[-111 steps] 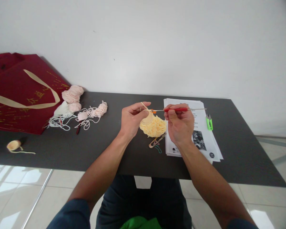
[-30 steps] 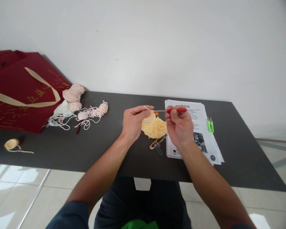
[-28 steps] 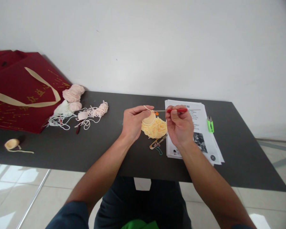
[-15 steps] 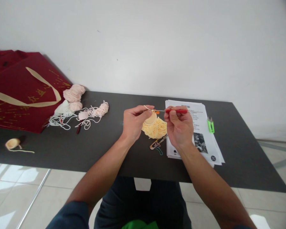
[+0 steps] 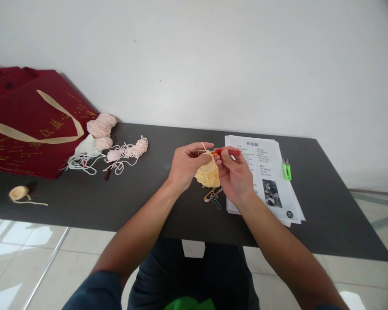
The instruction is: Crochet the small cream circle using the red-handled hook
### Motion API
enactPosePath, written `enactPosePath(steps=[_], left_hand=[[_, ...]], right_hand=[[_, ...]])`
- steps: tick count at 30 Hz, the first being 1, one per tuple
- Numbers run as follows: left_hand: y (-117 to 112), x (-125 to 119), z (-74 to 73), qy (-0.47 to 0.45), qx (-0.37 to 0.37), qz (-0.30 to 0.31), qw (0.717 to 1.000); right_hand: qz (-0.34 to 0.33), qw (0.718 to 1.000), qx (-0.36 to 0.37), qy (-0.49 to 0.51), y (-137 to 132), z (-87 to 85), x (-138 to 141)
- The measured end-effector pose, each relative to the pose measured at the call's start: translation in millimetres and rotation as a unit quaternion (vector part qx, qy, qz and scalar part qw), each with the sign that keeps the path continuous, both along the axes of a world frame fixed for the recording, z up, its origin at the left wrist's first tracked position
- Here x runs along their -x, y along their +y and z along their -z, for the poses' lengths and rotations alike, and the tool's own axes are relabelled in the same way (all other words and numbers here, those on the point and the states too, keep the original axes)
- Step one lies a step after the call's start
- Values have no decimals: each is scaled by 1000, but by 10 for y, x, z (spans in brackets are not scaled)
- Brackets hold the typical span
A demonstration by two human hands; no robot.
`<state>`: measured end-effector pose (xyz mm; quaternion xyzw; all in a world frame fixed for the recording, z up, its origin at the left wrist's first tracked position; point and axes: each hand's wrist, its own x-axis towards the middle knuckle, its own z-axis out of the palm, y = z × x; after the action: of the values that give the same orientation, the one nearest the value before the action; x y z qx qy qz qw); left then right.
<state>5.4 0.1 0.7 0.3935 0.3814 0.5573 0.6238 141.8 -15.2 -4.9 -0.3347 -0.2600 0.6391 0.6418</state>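
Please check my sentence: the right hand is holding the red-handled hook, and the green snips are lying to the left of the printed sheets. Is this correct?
Not quite: the head view shows the green snips lying to the right of the printed sheets. The right hand is holding the red-handled hook.

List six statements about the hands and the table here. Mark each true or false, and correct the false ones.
1. The right hand grips a red-handled hook. True.
2. The green snips lie by the right edge of the printed sheets. True.
3. The printed sheets show only text. False: there is also a dark picture.
4. Pink yarn lies beside the dark red bag. True.
5. The dark red bag is right of the printed sheets. False: it is far to their left.
6. The right hand grips the green snips. False: only the hook is seen in its grip.
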Motion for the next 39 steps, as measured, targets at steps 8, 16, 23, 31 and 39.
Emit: enactPosePath(steps=[8,16,23,31,39], left_hand=[[31,20,32,35,-4,-3,999],[21,9,10,39,-39,-44,997],[23,0,5,31,-56,-68,996],[20,-2,17,22,-51,-62,997],[30,-52,40,-76,-15,-62,995]], right_hand=[[19,998,-29,-44,12,26,-16],[36,997,-36,-58,23,12,5],[31,997,-47,-52,17,-7,-17],[82,991,-62,-82,-23,-20,20],[181,931,-128,-290,-160,-3,74]])
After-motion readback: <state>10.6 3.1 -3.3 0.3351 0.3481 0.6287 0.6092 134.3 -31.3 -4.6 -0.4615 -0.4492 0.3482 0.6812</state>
